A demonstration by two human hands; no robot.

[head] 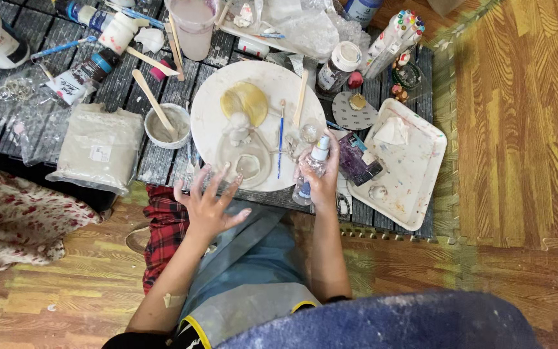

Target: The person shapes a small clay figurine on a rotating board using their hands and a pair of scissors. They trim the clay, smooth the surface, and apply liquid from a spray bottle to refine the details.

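My right hand grips a small clear spray bottle with a white top, held over the near right edge of a round white board. On the board lie a pale clay figure, a yellowish clay disc, a thin blue-handled brush and a wooden stick. My left hand hovers with fingers spread at the board's near edge, just below the clay figure, holding nothing.
A small bowl of grey slip with a wooden stick and a bagged block of clay sit left of the board. A paint-stained white tray lies right. Paint tubes, bottles and a cup crowd the far side of the dark low table.
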